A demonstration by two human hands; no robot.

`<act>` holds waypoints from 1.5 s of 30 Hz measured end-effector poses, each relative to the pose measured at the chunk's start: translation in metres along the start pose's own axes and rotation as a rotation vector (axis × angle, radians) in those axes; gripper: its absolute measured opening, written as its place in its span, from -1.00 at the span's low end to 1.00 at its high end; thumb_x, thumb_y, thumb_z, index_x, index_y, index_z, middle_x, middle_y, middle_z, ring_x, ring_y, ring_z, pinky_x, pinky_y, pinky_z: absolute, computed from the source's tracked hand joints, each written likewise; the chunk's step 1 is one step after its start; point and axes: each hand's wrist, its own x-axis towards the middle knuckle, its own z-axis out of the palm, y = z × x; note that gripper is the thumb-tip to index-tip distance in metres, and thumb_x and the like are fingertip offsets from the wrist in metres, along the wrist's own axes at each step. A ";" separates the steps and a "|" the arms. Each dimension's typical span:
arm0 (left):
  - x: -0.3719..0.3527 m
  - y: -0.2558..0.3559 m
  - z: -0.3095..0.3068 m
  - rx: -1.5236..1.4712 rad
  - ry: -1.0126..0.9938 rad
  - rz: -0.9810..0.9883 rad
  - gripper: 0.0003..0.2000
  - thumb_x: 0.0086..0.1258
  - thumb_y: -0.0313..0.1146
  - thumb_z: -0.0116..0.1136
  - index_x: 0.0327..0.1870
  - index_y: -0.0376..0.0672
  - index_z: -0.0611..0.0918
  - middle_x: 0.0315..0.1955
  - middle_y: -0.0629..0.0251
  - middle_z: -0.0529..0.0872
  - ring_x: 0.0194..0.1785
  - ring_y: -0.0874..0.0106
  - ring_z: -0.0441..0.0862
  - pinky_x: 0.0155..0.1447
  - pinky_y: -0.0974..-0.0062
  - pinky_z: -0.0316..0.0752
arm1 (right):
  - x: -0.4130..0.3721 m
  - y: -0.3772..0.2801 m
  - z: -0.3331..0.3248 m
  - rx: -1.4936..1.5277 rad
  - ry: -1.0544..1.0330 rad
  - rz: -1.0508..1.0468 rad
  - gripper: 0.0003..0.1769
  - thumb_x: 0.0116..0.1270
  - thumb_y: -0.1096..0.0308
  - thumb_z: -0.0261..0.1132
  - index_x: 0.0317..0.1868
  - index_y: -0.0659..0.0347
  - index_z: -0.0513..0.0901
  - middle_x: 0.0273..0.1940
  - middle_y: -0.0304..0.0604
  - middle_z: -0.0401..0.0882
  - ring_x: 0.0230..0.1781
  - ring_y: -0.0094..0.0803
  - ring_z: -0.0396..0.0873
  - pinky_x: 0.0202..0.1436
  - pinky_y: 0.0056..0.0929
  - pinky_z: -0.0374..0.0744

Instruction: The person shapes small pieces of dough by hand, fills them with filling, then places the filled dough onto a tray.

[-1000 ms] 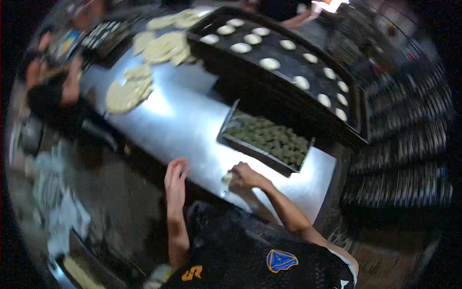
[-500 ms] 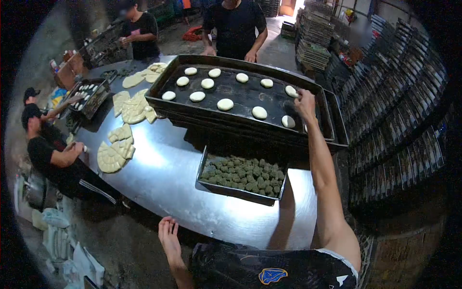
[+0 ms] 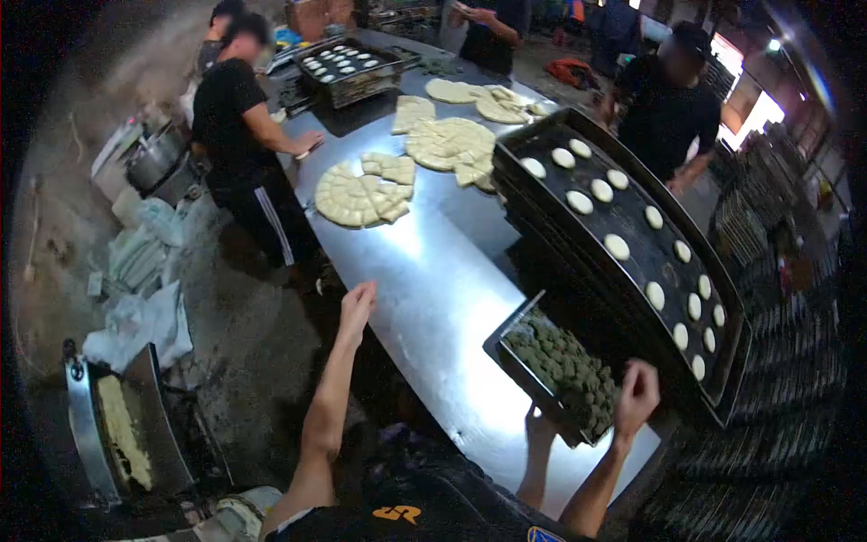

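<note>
My left hand (image 3: 358, 305) is raised over the table's near left edge, its fingers drawn together and nothing visible in them. Beyond it lies a flat round of dough (image 3: 352, 196) cut into small pieces. My right hand (image 3: 638, 394) hovers beside the right end of a metal tray (image 3: 533, 384), fingers loosely curled and apart, holding nothing that I can see. Dark green lumps of filling (image 3: 564, 361) heap inside that tray. Behind it, a large black baking tray (image 3: 632, 257) sits on a stack and carries several pale dough discs (image 3: 617, 247).
More cut dough (image 3: 449, 143) lies farther along the shiny metal table (image 3: 424, 298). A co-worker (image 3: 239, 135) stands at the left side, another (image 3: 673, 108) behind the baking tray. A smaller tray of dough discs (image 3: 348, 68) stands at the far end. Stacked trays (image 3: 768, 434) line the right.
My view has swung left. My right hand has left the dough disc on the baking tray and come back beside the filling. My left hand has reached forward, its fingers now closed.
</note>
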 end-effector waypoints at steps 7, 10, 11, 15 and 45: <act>0.261 -0.092 0.003 0.617 0.291 0.010 -0.54 0.26 -0.01 0.17 -0.10 -0.27 0.71 -0.17 -0.04 0.73 -0.13 0.11 0.69 0.01 0.30 0.51 | -0.073 -0.037 0.060 0.049 -0.155 0.227 -0.90 0.32 0.53 0.21 -0.27 0.38 0.65 -0.30 -0.07 0.66 -0.25 -0.33 0.62 -0.10 -0.42 0.53; 0.237 -0.003 0.049 0.120 0.684 -0.257 -0.48 0.16 0.07 0.14 -0.05 -0.20 0.68 -0.10 -0.17 0.68 0.01 -0.02 0.64 0.11 0.16 0.47 | -0.070 -0.061 0.075 -0.038 -0.194 0.167 -0.91 0.31 0.53 0.23 -0.27 0.37 0.65 -0.29 -0.07 0.65 -0.24 -0.31 0.63 -0.09 -0.41 0.53; 0.247 -0.005 0.054 0.119 0.669 -0.264 -0.48 0.16 0.07 0.14 -0.05 -0.20 0.68 -0.10 -0.17 0.68 0.01 -0.02 0.64 0.11 0.16 0.47 | -0.067 -0.073 0.079 -0.007 -0.208 0.198 -0.92 0.31 0.54 0.23 -0.26 0.36 0.65 -0.28 -0.05 0.65 -0.24 -0.27 0.63 -0.09 -0.39 0.54; 0.296 -0.035 0.053 0.047 0.717 -0.193 -0.64 0.17 -0.17 0.20 -0.10 -0.22 0.56 -0.14 0.02 0.64 -0.05 0.19 0.59 0.02 0.34 0.47 | -0.066 -0.090 0.093 -0.022 -0.285 0.188 -0.92 0.30 0.54 0.25 -0.24 0.35 0.66 -0.28 -0.04 0.65 -0.25 -0.24 0.64 -0.09 -0.40 0.54; -0.191 0.013 0.128 0.069 -0.839 -0.297 -0.71 0.41 -0.37 0.23 0.03 -0.37 0.59 -0.25 0.28 0.65 -0.23 0.58 0.58 -0.14 0.70 0.53 | -0.104 -0.039 0.047 0.318 -0.709 0.197 -0.70 0.25 0.35 0.37 0.00 0.19 0.67 -0.09 -0.09 0.65 -0.17 -0.36 0.61 -0.15 -0.32 0.58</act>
